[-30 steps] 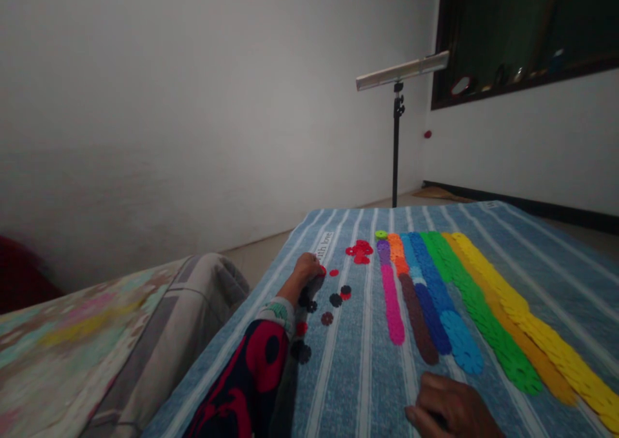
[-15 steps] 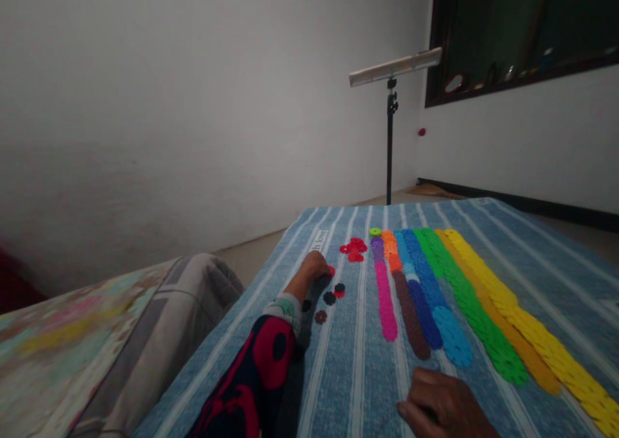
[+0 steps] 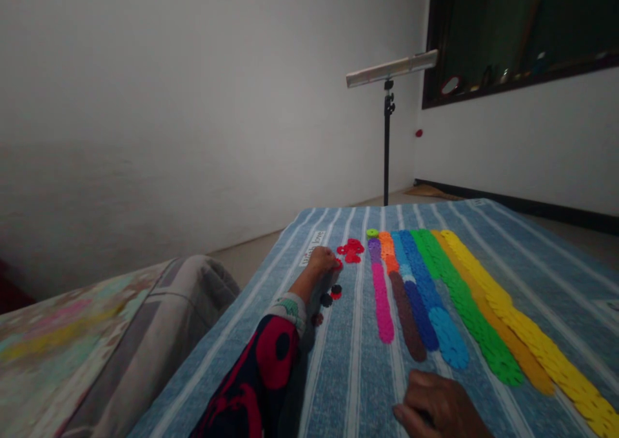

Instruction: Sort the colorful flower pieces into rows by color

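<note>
My left hand (image 3: pixel 322 262), in a patterned sleeve, reaches over the cloth with its fingers pinched on a red snowflake disc (image 3: pixel 339 266). Just beyond lies a small cluster of red snowflake discs (image 3: pixel 351 249). Nearer to me are a black disc (image 3: pixel 327 300), a black-and-red pair (image 3: pixel 336 291) and a brown disc (image 3: pixel 317 320), partly in my arm's shadow. Low in the view, my right hand (image 3: pixel 438 404) rests with its fingers curled in, below the brown row of discs (image 3: pixel 409 315); nothing shows in it.
Overlapping rows of discs run away from me: pink (image 3: pixel 383 302), blue (image 3: pixel 423 277), green (image 3: pixel 474 315) and yellow (image 3: pixel 522 322). A striped blue cloth (image 3: pixel 261 360) covers the table. A draped fabric edge (image 3: pixel 193 296) stands at left, a lamp stand (image 3: pixel 386 148) behind.
My left hand has moved slightly right and away, the red disc shifting with it toward the red cluster. My right hand keeps its place. The view has turned slightly.
</note>
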A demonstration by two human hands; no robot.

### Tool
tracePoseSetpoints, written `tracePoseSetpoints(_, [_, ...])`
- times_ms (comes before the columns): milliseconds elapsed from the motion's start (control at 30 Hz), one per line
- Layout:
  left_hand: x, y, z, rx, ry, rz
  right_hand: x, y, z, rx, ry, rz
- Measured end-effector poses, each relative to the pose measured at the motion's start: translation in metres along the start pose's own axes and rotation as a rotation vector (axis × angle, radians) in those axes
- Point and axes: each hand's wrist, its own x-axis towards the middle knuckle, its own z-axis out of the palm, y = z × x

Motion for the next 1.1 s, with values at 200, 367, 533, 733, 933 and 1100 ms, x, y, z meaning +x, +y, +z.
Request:
tracePoseSetpoints(200, [0.009, 0.017, 0.032, 0.043, 0.046, 0.051, -0.002, 0.004, 0.006, 0.003, -0.048, 0.027])
tracePoseSetpoints(367, [0.007, 0.022, 0.038, 0.128, 0.071, 0.113, -0.004, 0.008, 0.011, 0.032, -0.062, 0.058])
tracePoseSetpoints(533, [0.002, 0.027, 0.033, 0.254, 0.065, 0.091, -0.005, 0.008, 0.013, 0.066, -0.071, 0.075])
tracePoseSetpoints(733, [-0.011, 0.042, 0.042, 0.449, 0.041, 0.084, -0.006, 0.011, 0.016, 0.063, -0.092, 0.083])
tracePoseSetpoints(933, [-0.021, 0.056, 0.063, 0.501, 0.159, 0.055, -0.006, 0.009, 0.013, 0.049, -0.12, 0.088])
tracePoseSetpoints(1100, [-0.02, 0.054, 0.071, 0.505, 0.194, 0.1, -0.006, 0.009, 0.014, 0.062, -0.116, 0.089])
